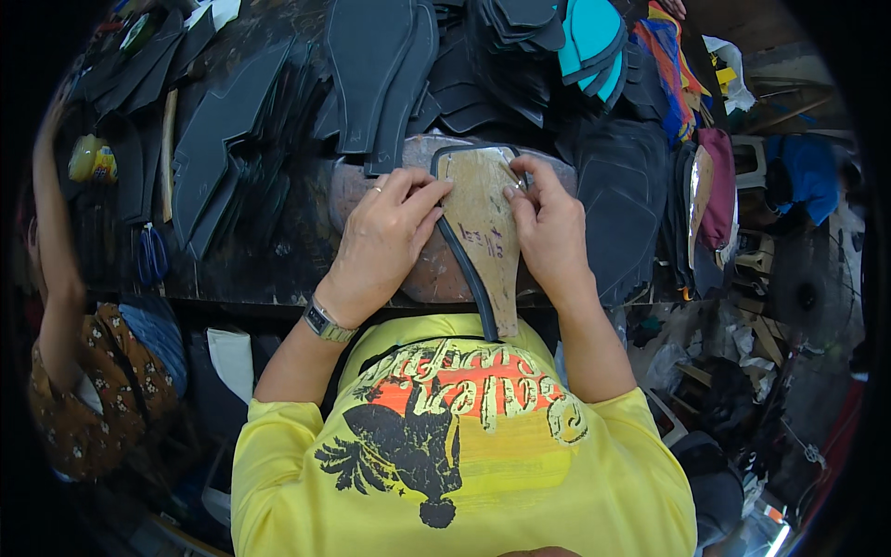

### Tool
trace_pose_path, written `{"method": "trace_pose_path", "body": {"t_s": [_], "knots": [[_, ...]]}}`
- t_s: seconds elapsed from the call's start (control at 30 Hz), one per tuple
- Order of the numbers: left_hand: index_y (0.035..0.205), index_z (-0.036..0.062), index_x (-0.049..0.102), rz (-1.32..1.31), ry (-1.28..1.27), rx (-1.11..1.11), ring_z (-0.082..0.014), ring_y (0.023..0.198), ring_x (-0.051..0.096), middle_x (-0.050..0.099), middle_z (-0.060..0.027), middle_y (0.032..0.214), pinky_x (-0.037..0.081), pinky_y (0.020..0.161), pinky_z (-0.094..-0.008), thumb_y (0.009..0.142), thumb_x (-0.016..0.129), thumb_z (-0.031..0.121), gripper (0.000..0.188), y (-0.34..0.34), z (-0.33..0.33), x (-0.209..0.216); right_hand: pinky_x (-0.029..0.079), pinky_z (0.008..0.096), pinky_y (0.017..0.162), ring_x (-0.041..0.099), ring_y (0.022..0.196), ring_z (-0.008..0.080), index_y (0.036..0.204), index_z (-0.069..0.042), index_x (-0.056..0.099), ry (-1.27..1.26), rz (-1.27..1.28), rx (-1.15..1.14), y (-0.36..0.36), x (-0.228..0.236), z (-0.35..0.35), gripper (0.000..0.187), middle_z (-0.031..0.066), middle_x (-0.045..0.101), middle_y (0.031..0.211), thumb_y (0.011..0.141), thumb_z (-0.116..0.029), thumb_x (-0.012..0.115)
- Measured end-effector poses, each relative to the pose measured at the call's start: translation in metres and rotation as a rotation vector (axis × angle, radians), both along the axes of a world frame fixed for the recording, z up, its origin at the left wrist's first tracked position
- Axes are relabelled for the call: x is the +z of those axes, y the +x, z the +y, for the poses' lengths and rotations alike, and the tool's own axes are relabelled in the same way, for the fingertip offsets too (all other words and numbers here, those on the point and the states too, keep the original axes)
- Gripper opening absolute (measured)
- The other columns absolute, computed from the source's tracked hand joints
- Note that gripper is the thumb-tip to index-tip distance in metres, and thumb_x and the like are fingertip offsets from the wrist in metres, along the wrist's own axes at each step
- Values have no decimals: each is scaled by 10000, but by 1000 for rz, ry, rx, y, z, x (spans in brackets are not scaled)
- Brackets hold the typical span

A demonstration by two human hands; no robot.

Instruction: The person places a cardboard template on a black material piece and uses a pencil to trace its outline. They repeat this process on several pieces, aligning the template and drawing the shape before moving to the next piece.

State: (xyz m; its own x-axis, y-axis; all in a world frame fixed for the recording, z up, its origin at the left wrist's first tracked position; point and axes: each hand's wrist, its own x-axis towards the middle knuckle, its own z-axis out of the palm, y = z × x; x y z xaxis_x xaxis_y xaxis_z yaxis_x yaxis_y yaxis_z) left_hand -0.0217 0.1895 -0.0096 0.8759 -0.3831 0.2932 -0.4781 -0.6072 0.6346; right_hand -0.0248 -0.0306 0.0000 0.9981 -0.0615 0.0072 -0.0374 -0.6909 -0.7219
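A tan pattern template (483, 269) with purple handwriting lies in front of me, its narrow end toward my body. Beneath it is a dark sheet piece (466, 258), showing as a strip along the left side and the top. My left hand (385, 232), closed, grips the left edge of the template near its wide end. On the opposite edge, my right hand (549, 218) pinches the upper right corner with thumb and fingers. Both pieces rest partly on a worn reddish-brown board (422, 269), and the narrow end overhangs the table's front edge.
Stacks of dark cut pieces (227, 139) cover the table to the left, more dark pieces (376, 74) lie behind, and another pile (617, 204) sits right. Turquoise pieces (592, 42) are at the back. Blue-handled scissors (151, 255) lie left. Another person's arm (58, 251) reaches in there.
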Motion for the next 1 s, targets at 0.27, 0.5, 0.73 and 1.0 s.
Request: {"method": "trace_pose_path", "body": {"t_s": [0.27,0.5,0.73,1.0], "knots": [[1307,22,680,15,-5,0,-326,1162,643,648,-143,1314,525,994,-407,922,680,-14,387,-5,0,-3,555,355,688,724,709,336,1261,-62,660,-101,-195,36,-11,-13,5,309,178,717,815,953,-44,679],[1337,28,670,-10,21,-39,-339,1208,620,621,-139,1430,490,1042,-425,914,687,-16,425,-4,1,-6,587,467,754,750,865,400,1302,-76,633,-72,-65,27,-12,-7,2,385,227,743,964,921,-35,669],[1328,40,680,-57,60,-64,-289,1179,600,608,-115,1446,485,996,-411,832,696,-25,500,-4,0,-10,590,445,736,754,861,386,1288,-76,643,-34,-55,-4,-10,-6,3,365,217,746,968,928,-38,687],[1341,60,684,-57,91,-83,-289,1194,582,598,-111,1467,470,991,-409,844,682,-19,503,-6,1,-11,592,449,727,755,855,381,1298,-68,644,-90,-145,28,-10,-11,2,392,209,748,999,912,-12,684]]}}
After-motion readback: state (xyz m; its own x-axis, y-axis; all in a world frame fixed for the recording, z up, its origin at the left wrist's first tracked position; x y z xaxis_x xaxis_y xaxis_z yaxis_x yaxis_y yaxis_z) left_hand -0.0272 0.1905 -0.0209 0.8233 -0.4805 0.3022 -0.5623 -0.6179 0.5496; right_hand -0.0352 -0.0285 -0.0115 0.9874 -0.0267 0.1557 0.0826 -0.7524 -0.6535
